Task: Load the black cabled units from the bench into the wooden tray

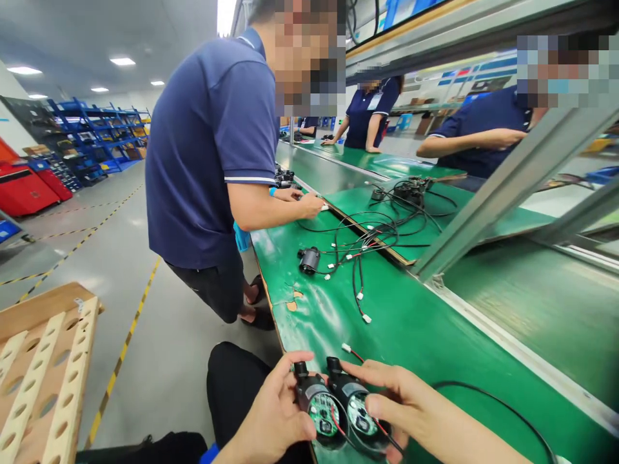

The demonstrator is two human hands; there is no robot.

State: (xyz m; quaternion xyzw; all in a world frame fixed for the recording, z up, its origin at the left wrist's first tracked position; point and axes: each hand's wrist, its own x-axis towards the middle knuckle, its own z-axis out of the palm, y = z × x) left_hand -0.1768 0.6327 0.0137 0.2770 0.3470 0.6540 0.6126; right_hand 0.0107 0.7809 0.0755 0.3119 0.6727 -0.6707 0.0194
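Note:
My left hand grips a small black pump with a round green circuit board on its end. Right beside it, my right hand holds a second black pump of the same kind. Both pumps touch side by side over the near edge of the green bench. Red and black wires run from them, one ending in a white connector on the mat. A black cable curves away past my right wrist.
Another black pump and a tangle of wired connectors lie farther up the bench. A person in a navy shirt stands at the bench's left edge. Other people work across it. A slotted wooden rack sits at lower left.

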